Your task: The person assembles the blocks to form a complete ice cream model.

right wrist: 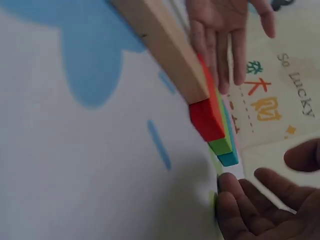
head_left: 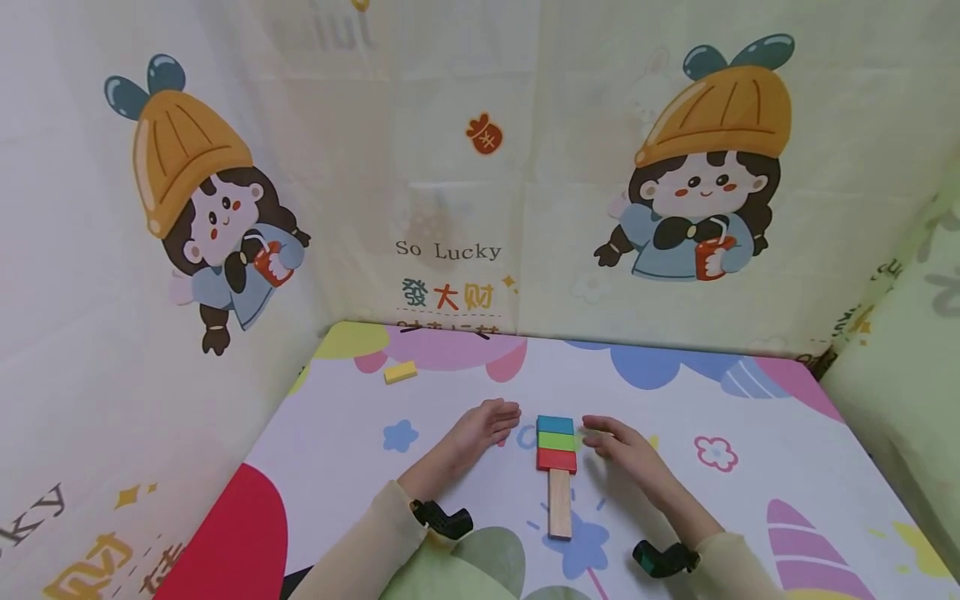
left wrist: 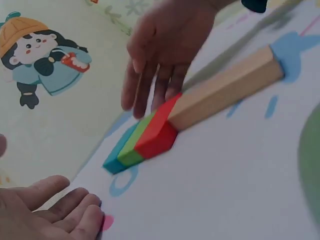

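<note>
On the table lie a blue block (head_left: 555,425), a green block (head_left: 556,442) and a red block (head_left: 556,460), side by side and touching. A long plain wooden block (head_left: 559,503) meets the red one at its middle and points toward the person. My left hand (head_left: 483,427) rests beside the row on its left, fingers extended, apart from the blocks. Across from it, my right hand (head_left: 626,450) is held with loosely bent fingers just right of the blue and green blocks. Both wrist views show a gap between each hand and the blocks; neither hand holds anything.
A yellow block (head_left: 401,372) lies alone toward the table's back left. The tabletop (head_left: 637,400) has a printed cover with flowers and coloured shapes. Printed cloth (head_left: 555,250) hangs behind the table and along both sides. Each wrist wears a black camera mount (head_left: 442,519).
</note>
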Demonstrator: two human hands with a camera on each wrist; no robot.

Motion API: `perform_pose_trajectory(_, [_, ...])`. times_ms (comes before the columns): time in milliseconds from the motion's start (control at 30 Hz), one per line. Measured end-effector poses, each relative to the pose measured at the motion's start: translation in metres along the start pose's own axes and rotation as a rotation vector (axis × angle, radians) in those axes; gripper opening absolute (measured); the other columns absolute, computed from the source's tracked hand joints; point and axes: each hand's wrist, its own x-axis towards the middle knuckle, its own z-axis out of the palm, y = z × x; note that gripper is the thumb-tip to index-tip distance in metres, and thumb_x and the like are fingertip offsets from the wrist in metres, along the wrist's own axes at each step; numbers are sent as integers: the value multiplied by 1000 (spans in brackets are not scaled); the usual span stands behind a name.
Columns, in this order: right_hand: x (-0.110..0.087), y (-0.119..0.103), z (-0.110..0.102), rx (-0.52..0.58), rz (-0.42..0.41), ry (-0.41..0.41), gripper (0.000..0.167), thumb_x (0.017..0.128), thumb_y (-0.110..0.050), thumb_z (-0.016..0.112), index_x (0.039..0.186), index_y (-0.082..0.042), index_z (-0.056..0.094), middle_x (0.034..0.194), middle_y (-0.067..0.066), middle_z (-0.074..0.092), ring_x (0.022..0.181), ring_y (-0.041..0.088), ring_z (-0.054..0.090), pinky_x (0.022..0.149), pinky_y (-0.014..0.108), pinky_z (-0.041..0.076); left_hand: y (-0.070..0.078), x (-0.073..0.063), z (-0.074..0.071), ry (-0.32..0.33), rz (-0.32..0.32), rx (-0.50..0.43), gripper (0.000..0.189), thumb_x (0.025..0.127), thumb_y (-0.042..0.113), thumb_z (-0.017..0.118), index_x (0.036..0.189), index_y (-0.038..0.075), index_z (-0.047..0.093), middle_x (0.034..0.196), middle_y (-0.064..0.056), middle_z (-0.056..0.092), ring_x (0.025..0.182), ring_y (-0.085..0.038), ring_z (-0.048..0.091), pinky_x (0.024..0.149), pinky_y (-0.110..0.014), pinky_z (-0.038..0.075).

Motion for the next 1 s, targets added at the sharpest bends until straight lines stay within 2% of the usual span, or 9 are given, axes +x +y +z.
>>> perform_pose_trajectory(100, [-2,-3,6,-183,-101,26,36,103,-19,61,137,-9,63,145,16,59,133,37,57,108,53,51,6,-1,-13,95,20,291,52,109,38,43,142,2,59,141,-15,64,131,-31,60,116,-47,45])
perform_pose_trajectory(200, [-2,-3,12,-299,-187,14,28,98,-20,68,126,-15,68,146,13,58,136,39,54,109,57,49,11,-3,-30,199,51,580,43,107,36,51,134,7,66,129,-10,68,120,-27,62,109,-49,50])
perform_pose_trajectory(333, [-3,0,17,-428,-287,-26,27,92,-33,77,116,-25,69,149,8,54,140,39,49,110,61,46,13,-3,-55,320,91,856,38,104,31,56,129,6,69,129,-12,66,122,-29,60,108,-50,50])
perform_pose_trajectory(433, [-4,3,18,-483,-358,-70,34,87,-44,82,114,-29,68,148,5,53,143,41,44,110,64,45,14,-3,-74,389,104,1007,38,102,30,58,129,5,69,134,-14,62,128,-32,56,112,-50,46])
perform_pose_trajectory(567, [-5,6,20,-544,-410,-105,44,80,-54,85,115,-34,68,149,1,52,150,43,35,110,67,42,17,-4,-95,464,117,1128,42,101,28,60,132,1,65,136,-18,58,130,-35,52,111,-52,46])
perform_pose_trajectory(733, [-6,9,23,-586,-405,-133,48,76,-57,86,115,-35,68,152,-1,51,152,40,33,112,68,39,19,-7,-116,510,102,1219,48,99,27,59,136,-2,59,142,-25,51,134,-43,44,112,-56,42])
perform_pose_trajectory(867, [-7,8,24,-595,-411,-141,45,77,-53,86,113,-33,67,151,-1,52,151,40,35,114,68,37,15,-10,-126,530,82,1257,49,97,26,60,134,-4,57,145,-30,48,136,-47,42,113,-60,39])
perform_pose_trajectory(1000, [-6,9,22,-610,-435,-135,45,78,-52,87,113,-32,67,150,-1,53,148,38,40,114,66,37,12,-11,-128,543,66,1274,52,96,25,60,135,-8,54,145,-33,48,137,-48,42,113,-62,40])
